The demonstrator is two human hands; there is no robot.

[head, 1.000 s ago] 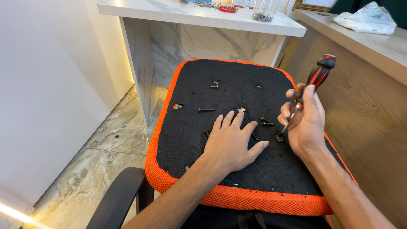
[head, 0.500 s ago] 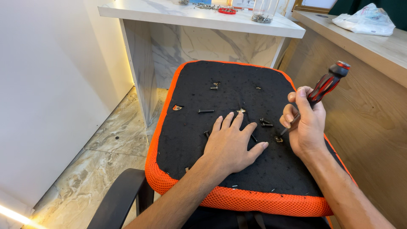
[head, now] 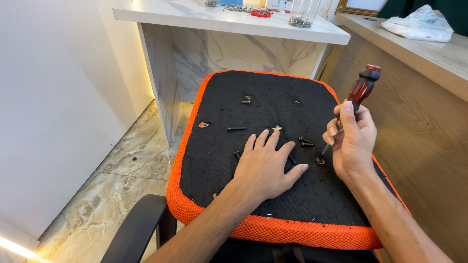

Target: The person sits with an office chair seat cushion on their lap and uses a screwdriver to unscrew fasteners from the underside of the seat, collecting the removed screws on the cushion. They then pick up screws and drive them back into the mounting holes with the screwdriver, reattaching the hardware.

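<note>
An upturned chair seat with a black underside and orange mesh edge lies in front of me. My left hand rests flat on the black surface, fingers spread. My right hand grips a red and black screwdriver, tilted, its tip down on a screw near the seat's right side. Several loose black bolts lie on the black surface around my left hand.
A white marble-look counter with small parts and a clear jar stands behind the seat. A wooden counter with a white plastic bag runs along the right. A black armrest sticks out at lower left above a marble floor.
The screwdriver handle has swung in my right hand, first leaning right, now more upright, as the hand twists it. My left hand has stayed flat on the seat.
</note>
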